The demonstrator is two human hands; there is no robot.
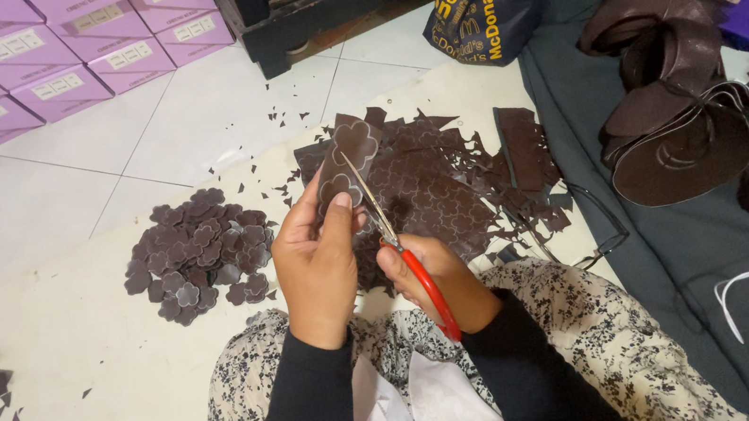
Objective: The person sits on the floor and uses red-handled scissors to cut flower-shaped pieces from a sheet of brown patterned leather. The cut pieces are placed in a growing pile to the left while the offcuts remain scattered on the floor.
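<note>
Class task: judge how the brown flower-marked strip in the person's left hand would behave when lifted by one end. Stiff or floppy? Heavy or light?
The strip stands upright from the left hand, so probably fairly stiff. It looks thin, likely light. The scissors cut it, so hardly brittle.

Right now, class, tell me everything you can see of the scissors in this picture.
The scissors have red handles and slim, pale metal blades. The right hand grips the handles, one red loop jutting out below the fingers toward the lap. The blades point up and away, slightly open, biting into a dark brown flower-shaped piece that the left hand pinches. They are held above the patterned lap.
</note>
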